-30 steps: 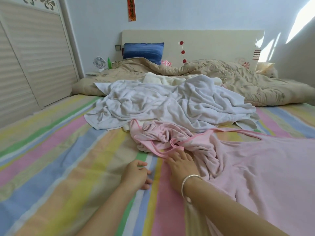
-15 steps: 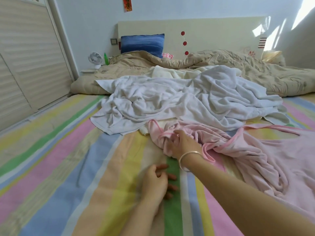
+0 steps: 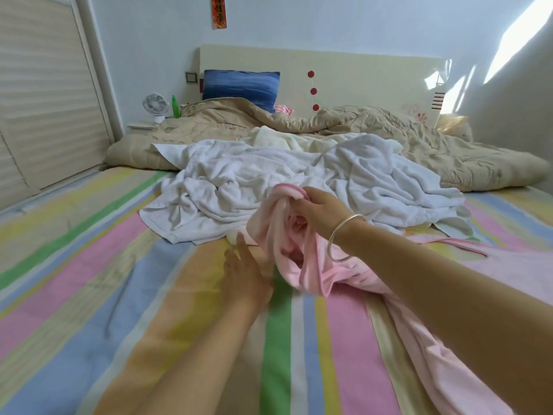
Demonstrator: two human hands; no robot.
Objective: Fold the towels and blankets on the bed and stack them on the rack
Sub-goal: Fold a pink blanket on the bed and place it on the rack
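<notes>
A pink towel (image 3: 299,265) lies crumpled on the striped bed sheet (image 3: 119,295), trailing off to the lower right. My right hand (image 3: 320,214), with a silver bangle on the wrist, grips a bunched part of it and holds that part lifted off the bed. My left hand (image 3: 245,274) hovers blurred just left of the hanging pink folds, fingers spread and holding nothing. Behind them a rumpled white towel (image 3: 299,181) spreads across the bed, with a cream cloth (image 3: 278,139) partly under its far edge.
A beige quilt (image 3: 419,145) lies bunched along the headboard (image 3: 359,76), with a blue pillow (image 3: 239,85) at the back left. A small fan (image 3: 155,106) and a green bottle (image 3: 175,106) stand on a nightstand. Closet doors (image 3: 45,85) line the left. No rack is in view.
My right hand has closed round the pink towel's bunched end and raised it off the bed. My left hand has lifted from the sheet and moved toward the towel.
</notes>
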